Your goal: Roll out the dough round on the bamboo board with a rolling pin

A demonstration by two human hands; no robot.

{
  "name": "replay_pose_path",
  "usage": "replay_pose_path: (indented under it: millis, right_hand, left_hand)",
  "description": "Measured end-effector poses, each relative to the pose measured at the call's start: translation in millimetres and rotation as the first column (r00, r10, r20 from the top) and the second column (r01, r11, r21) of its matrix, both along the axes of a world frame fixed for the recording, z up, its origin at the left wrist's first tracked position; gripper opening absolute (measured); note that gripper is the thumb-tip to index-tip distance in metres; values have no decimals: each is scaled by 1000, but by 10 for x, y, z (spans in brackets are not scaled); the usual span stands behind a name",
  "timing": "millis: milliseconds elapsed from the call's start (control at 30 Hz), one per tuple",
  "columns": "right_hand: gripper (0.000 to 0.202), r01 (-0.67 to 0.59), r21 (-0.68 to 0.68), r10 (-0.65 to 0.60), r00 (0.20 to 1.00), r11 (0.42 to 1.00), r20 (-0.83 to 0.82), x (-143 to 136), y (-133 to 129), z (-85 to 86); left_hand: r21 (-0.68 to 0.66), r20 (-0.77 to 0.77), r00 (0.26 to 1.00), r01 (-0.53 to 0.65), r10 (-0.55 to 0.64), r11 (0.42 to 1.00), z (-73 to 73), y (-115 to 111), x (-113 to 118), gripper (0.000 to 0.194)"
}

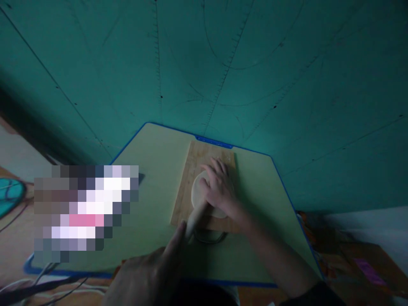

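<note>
A round, flat sheet of pale dough lies on a wooden cutting board. Across the dough's near left edge runs a light wooden rolling pin, slanting from lower left up to my right palm and slightly blurred. My left hand is at the pin's near end, one finger stretched along it; its other fingers are hidden beneath. Over the dough, my right hand lies with thumb and fingers spread, the fingertips reaching the board beyond. The pin's far end is hidden under that palm.
The board rests on a pale table with a blue rim, against a green wall. A dark curved handle shows at the board's near end. Left, a pixelated item lies on the table; cables run below it.
</note>
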State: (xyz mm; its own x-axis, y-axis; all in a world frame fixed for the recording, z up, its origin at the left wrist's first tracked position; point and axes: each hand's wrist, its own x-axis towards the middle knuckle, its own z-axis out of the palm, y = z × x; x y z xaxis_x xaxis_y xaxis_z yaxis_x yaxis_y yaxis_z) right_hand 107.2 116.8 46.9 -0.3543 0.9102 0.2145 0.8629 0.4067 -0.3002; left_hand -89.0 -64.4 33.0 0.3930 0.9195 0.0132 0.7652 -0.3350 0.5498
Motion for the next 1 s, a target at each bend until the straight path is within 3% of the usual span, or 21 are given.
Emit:
replay_pose_path:
  millis: [133, 267, 333, 400, 533, 633, 800, 867, 1000]
  right_hand:
    - [43, -10, -22, 12, 996, 1000, 90, -122, 50, 53]
    - [40, -10, -21, 12, 996, 1000, 88, -279, 133, 60]
    - [37, -20, -17, 22, 996, 1000, 81, -375, 191, 55]
    - [33, -33, -11, 34, 996, 999, 81, -472, 251, 52]
    - [31, -69, 8, 69, 995, 998, 69, -609, 335, 64]
    - [29, -94, 21, 93, 995, 995, 40, -580, 324, 77]
    - [35, -67, 30, 67, 998, 997, -5, -210, 169, 34]
    - [41, -60, 16, 61, 998, 998, -17, -14, 102, -10]
    - [49, 69, -40, -70, 997, 997, -17, 245, 56, -84]
  left_hand:
    - [65, -29, 999, -32, 34, 997, 88, 25, -134, 64]
    - [233, 55, 965, -263, 257, 936, 221, 89, -168, 28]
    - [257, 140, 931, -363, 337, 896, 287, 134, -157, 30]
    - [242, 195, 924, -371, 330, 896, 338, 191, -150, 34]
    - [216, 195, 939, -324, 284, 921, 332, 313, -131, 31]
    - [290, 170, 960, -265, 223, 920, 204, 361, -45, 19]
    - [379, 95, 995, -16, -21, 925, -59, 328, 251, 52]
    - [355, 60, 992, 85, -114, 931, -62, 302, 400, 51]
    - [305, 49, 952, 273, -301, 912, 105, 303, 690, 24]
